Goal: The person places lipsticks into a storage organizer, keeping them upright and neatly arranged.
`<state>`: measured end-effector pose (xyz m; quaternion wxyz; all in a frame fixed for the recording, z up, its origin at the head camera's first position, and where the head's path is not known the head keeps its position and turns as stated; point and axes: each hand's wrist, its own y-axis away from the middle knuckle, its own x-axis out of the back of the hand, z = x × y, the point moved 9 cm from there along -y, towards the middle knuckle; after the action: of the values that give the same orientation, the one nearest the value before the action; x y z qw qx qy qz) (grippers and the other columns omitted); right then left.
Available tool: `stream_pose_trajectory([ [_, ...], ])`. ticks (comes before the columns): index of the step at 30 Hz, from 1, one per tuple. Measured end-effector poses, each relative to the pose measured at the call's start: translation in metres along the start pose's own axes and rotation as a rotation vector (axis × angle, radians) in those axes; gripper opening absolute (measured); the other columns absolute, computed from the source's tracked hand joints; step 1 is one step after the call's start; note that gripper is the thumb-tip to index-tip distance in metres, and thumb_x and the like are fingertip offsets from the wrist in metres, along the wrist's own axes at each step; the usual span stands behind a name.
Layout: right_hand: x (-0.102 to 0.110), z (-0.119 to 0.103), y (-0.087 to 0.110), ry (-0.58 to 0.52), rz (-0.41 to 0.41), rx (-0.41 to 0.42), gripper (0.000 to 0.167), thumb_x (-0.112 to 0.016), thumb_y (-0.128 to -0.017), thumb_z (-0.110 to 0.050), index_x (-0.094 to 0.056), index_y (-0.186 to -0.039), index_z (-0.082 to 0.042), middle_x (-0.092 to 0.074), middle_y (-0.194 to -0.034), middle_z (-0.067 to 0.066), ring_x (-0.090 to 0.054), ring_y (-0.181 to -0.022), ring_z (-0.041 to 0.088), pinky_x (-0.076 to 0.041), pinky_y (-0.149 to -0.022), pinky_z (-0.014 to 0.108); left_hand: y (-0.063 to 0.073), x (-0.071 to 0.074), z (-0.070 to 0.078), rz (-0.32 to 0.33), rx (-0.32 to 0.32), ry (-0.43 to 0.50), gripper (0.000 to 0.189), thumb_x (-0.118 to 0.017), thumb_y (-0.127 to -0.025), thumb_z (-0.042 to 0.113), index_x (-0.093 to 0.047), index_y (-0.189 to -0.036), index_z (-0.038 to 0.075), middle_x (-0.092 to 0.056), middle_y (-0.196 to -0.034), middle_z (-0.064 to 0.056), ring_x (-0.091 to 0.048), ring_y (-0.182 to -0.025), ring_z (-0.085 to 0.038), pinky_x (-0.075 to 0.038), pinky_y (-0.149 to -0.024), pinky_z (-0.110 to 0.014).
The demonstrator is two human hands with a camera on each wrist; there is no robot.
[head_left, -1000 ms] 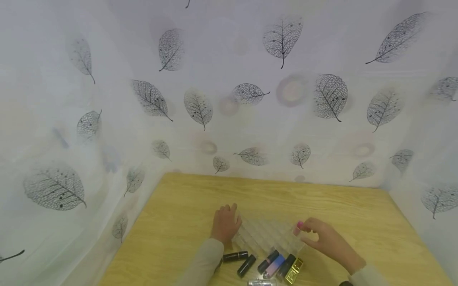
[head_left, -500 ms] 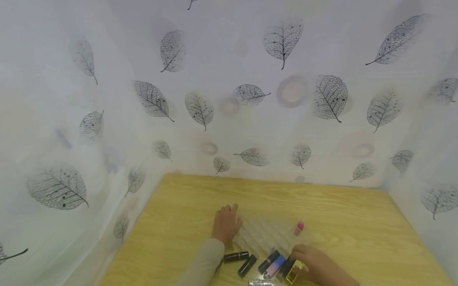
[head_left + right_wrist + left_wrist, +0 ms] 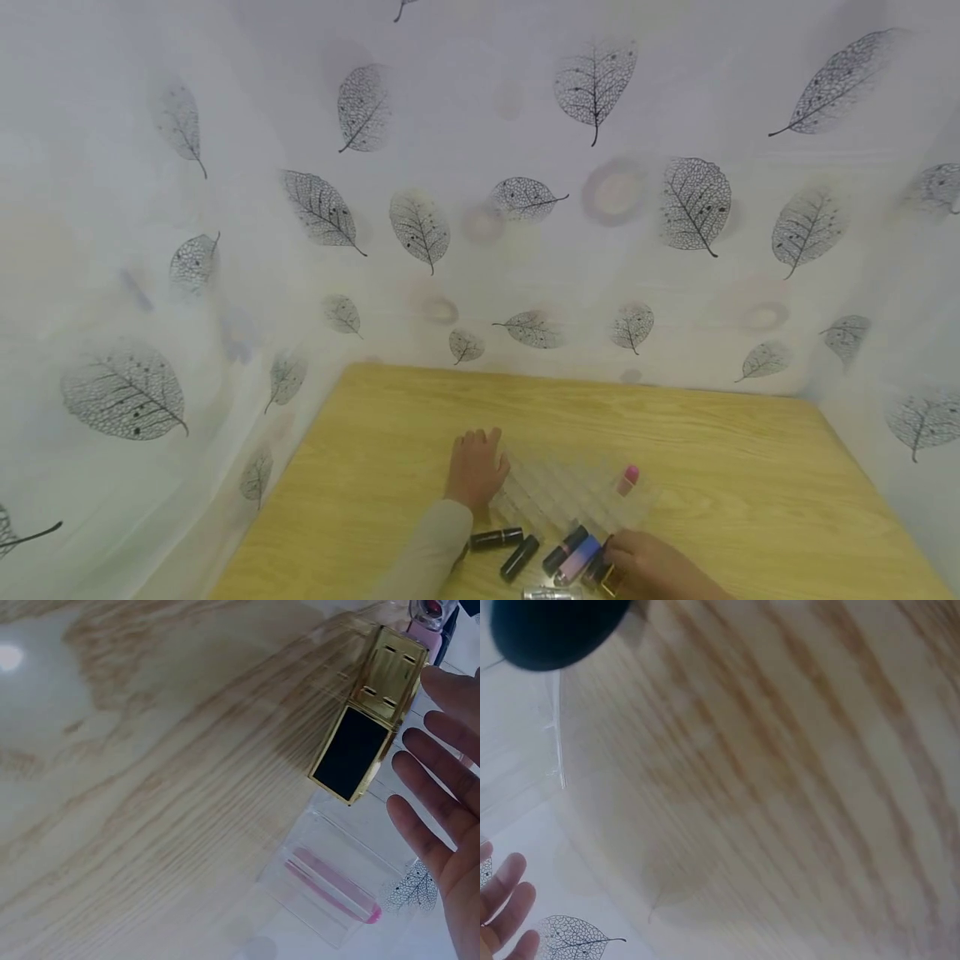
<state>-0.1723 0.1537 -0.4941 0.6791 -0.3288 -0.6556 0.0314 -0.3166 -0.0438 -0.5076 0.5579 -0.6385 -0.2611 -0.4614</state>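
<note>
My left hand [image 3: 474,468] rests at the left end of a clear, slotted plastic organizer [image 3: 551,483]; its fingers [image 3: 508,877] look loosely extended in the left wrist view. My right hand [image 3: 648,567] is low over the front right, its fingers extended beside a gold lipstick [image 3: 611,581] with a black panel. In the right wrist view the fingertips reach the edge of that gold lipstick [image 3: 371,712], which lies on the table. One pink-tipped lipstick [image 3: 628,479] sits in a compartment at the organizer's right end.
In front of the organizer lie a black lipstick [image 3: 497,538], another black one [image 3: 519,558], a black one with a pink band [image 3: 565,550], a blue-and-pink tube [image 3: 577,559] and a silver tube [image 3: 551,593]. Leaf-printed curtain [image 3: 525,250] encloses the wooden table [image 3: 390,433].
My right hand has left the pink lipstick in the organizer and come down toward the front, over the gold lipstick. The left hand stays at the organizer's left end.
</note>
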Motion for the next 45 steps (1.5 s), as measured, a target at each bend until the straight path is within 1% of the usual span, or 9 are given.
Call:
stream_pose_trajectory([
  [4,-0.002,0.0,0.002,0.02,0.0,0.015,0.03,-0.077,-0.071,-0.038,-0.067,-0.087,-0.015,-0.064,-0.084,-0.007,-0.058,-0.076,0.003,-0.044,-0.07,0.012,-0.001,0.003,0.001,0.024,-0.005,-0.031,0.034,-0.061,-0.08,0.034,-0.061,-0.107,0.013,-0.062,-0.082,-0.006,-0.056,-0.078,-0.022,-0.043,-0.074,-0.039],
  [7,-0.005,0.002,0.002,0.006,-0.027,0.007,0.026,-0.077,-0.071,-0.034,-0.067,-0.087,-0.016,-0.064,-0.085,-0.007,-0.058,-0.076,0.003,-0.044,-0.07,0.013,0.0,0.002,0.0,0.034,0.003,-0.027,0.032,-0.062,-0.079,0.033,-0.061,-0.104,0.013,-0.061,-0.082,-0.006,-0.056,-0.078,-0.023,-0.043,-0.075,-0.039],
  [13,-0.008,0.004,0.003,-0.025,-0.092,-0.041,0.017,-0.076,-0.073,-0.032,-0.068,-0.084,-0.021,-0.063,-0.086,-0.008,-0.057,-0.076,0.001,-0.044,-0.066,0.014,-0.001,-0.007,-0.002,-0.001,0.024,-0.005,0.028,-0.06,-0.08,0.033,-0.06,-0.101,0.013,-0.06,-0.081,-0.006,-0.056,-0.078,-0.023,-0.042,-0.076,-0.04],
  [19,-0.012,0.007,0.003,-0.059,-0.137,-0.089,0.013,-0.073,-0.076,-0.033,-0.067,-0.082,-0.023,-0.061,-0.085,-0.012,-0.052,-0.076,-0.004,-0.043,-0.063,0.015,0.0,-0.009,-0.004,0.0,0.037,-0.011,0.028,-0.06,-0.082,0.034,-0.061,-0.098,0.012,-0.061,-0.08,-0.006,-0.056,-0.077,-0.023,-0.043,-0.074,-0.04],
  [27,-0.019,0.009,0.005,-0.128,-0.196,-0.061,0.016,-0.063,-0.086,-0.038,-0.065,-0.083,-0.023,-0.056,-0.08,-0.016,-0.045,-0.073,-0.008,-0.036,-0.061,0.012,0.003,-0.007,-0.004,-0.001,0.041,-0.015,0.025,-0.059,-0.083,0.034,-0.063,-0.091,0.011,-0.06,-0.078,-0.006,-0.055,-0.075,-0.023,-0.043,-0.072,-0.039],
  [32,-0.022,0.008,0.007,-0.08,-0.206,-0.025,0.01,-0.067,-0.082,-0.032,-0.065,-0.082,-0.022,-0.057,-0.077,-0.015,-0.046,-0.07,-0.007,-0.035,-0.06,0.011,0.004,-0.004,-0.003,-0.002,0.039,-0.005,0.024,-0.06,-0.082,0.034,-0.063,-0.089,0.011,-0.06,-0.077,-0.005,-0.055,-0.074,-0.022,-0.043,-0.071,-0.038],
  [35,-0.027,0.01,0.008,-0.063,-0.258,-0.045,0.015,-0.064,-0.084,-0.034,-0.067,-0.085,-0.02,-0.059,-0.077,-0.013,-0.048,-0.069,-0.006,-0.037,-0.059,0.014,0.004,-0.004,-0.003,0.0,0.037,-0.005,0.024,-0.06,-0.082,0.034,-0.063,-0.09,0.012,-0.06,-0.077,-0.005,-0.055,-0.074,-0.022,-0.043,-0.071,-0.039],
  [39,-0.032,0.015,0.012,-0.079,-0.324,-0.094,0.029,-0.056,-0.088,-0.044,-0.068,-0.09,-0.018,-0.062,-0.079,-0.011,-0.05,-0.07,-0.005,-0.04,-0.059,0.017,0.003,-0.006,-0.004,-0.001,0.037,-0.004,0.024,-0.06,-0.082,0.034,-0.063,-0.09,0.012,-0.06,-0.077,-0.005,-0.056,-0.074,-0.022,-0.043,-0.071,-0.039],
  [45,-0.029,0.017,0.014,-0.058,-0.277,-0.063,0.031,-0.057,-0.087,-0.047,-0.068,-0.089,-0.018,-0.06,-0.077,-0.013,-0.045,-0.068,-0.008,-0.036,-0.057,0.014,0.003,-0.005,-0.004,0.001,0.038,-0.002,0.024,-0.061,-0.082,0.035,-0.063,-0.091,0.012,-0.06,-0.077,-0.005,-0.055,-0.074,-0.022,-0.043,-0.071,-0.038],
])
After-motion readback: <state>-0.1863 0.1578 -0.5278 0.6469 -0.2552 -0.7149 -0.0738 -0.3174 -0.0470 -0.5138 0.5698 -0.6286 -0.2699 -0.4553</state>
